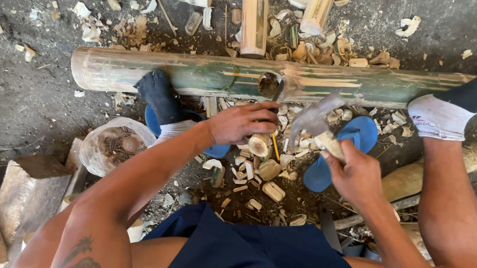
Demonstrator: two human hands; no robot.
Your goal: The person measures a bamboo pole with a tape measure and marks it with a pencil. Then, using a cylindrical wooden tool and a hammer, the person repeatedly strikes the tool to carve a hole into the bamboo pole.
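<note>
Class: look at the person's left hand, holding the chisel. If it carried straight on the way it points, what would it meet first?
Most likely the green bamboo pole, near its round hole. The left hand points up-frame with the chisel aimed there; depth is hard to judge from above.

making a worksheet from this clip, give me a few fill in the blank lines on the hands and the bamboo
1. The left hand steadies a chisel at a round ____ in the bamboo pole.
2. The right hand grips a ____ by its wooden handle.
3. Both feet rest on the pole, each wearing a ____.
4. The flip-flops on the ground are ____.

Missing words: hole; hammer; sock; blue
</note>
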